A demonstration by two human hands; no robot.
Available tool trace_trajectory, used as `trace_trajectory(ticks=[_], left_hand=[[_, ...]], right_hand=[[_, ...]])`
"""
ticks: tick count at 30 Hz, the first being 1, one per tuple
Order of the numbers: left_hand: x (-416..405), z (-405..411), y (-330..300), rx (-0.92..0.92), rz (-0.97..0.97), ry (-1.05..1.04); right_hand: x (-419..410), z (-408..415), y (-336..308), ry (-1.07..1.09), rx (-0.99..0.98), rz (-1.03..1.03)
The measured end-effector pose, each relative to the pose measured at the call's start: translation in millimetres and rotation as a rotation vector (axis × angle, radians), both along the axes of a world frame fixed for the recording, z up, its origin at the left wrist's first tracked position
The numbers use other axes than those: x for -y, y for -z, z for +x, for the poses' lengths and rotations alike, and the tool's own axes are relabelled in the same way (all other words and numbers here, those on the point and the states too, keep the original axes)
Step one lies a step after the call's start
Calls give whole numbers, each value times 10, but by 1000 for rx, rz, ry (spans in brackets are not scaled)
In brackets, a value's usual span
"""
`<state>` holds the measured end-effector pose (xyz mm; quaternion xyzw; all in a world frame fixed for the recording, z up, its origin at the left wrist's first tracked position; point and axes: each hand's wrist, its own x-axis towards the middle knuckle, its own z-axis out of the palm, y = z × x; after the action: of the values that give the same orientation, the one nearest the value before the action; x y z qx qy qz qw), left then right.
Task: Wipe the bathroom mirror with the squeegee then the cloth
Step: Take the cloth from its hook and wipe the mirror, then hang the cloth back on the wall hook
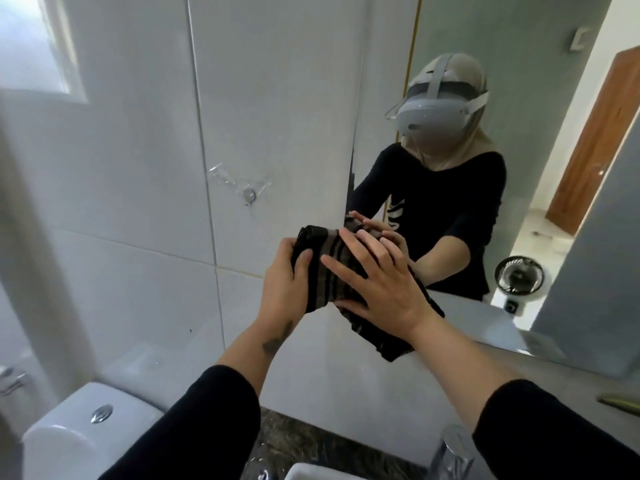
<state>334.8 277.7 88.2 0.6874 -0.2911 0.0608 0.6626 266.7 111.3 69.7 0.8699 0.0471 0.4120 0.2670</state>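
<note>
A dark striped cloth (pixel 332 271), folded, is held up in front of the mirror (pixel 519 168), close to its lower left corner. My left hand (pixel 287 282) grips the cloth's left end, thumb on top. Lying flat over its right part is my right hand (pixel 377 282), fingers spread. The mirror reflects a person in a dark top wearing a headset, with the same two hands on the cloth. A yellow-green handle (pixel 620 403), possibly the squeegee, lies on the ledge at the far right edge.
White wall tiles (pixel 138 168) fill the left, with a clear adhesive hook (pixel 247 194) on them. A toilet cistern (pixel 86 427) stands at lower left. Below are a dark stone counter (pixel 311 441), a basin rim (pixel 322 472) and a chrome tap (pixel 450 448). A small fan (pixel 517 275) shows in the reflection.
</note>
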Motion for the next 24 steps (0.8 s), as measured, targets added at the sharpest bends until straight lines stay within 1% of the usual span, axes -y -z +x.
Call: trace_trajectory(ticks=[3, 5, 8, 10, 15, 18, 20, 23, 24], left_hand=[[-177, 20, -317, 169, 118, -7], [-319, 31, -502, 251, 219, -23], [-596, 28, -706, 294, 306, -52], [-824, 39, -812, 316, 324, -93], [-1387, 94, -1062, 305, 245, -150], [-1629, 122, -1151, 255, 199, -132], [-1753, 150, -1167, 245, 199, -136], [-1904, 228, -1122, 233, 186, -175], [-1943, 265, -1095, 234, 188, -191]], right_hand=[[-403, -8, 105, -44, 19, 417], [-713, -19, 153, -180, 10, 748], [-1148, 27, 142, -430, -68, 1257], [-1413, 72, 71, -508, -114, 1477], [-1912, 200, -180, -569, -213, 1694], [-2101, 270, -313, -728, -294, 1836], [-2185, 319, -340, -784, -308, 1928], [-2255, 347, -351, -752, -254, 1910], [-2245, 362, -355, -737, -235, 1872]])
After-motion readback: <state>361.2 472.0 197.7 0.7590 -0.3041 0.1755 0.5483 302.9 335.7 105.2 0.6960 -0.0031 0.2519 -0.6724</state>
